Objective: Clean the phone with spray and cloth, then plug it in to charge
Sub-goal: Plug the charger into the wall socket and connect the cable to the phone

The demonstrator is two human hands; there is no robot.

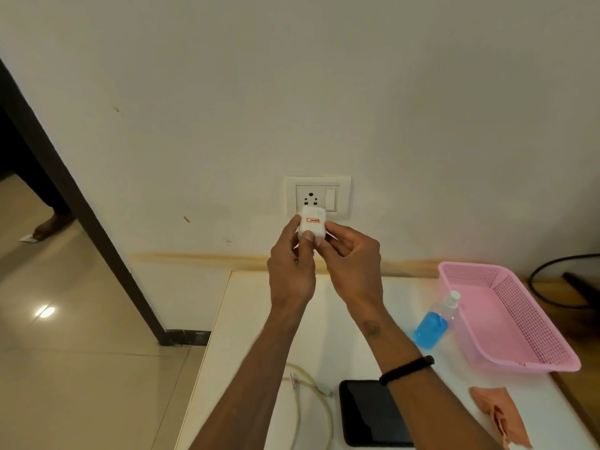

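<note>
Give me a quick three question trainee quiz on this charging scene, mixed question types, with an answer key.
1. True or false: the adapter is already fully seated in the socket.
2. Which lies nearest the basket? A) phone B) spray bottle C) cable
3. Fill in: the adapter is held by ____ hands.

Key
1. False: the left hand and right hand hold it just below the socket holes.
2. B
3. both

Both arms stretched forward, hands raised together.
Left hand (291,254) and right hand (352,254) meet, fingers curled in a pinching grip; a black band circles the right wrist.
</note>
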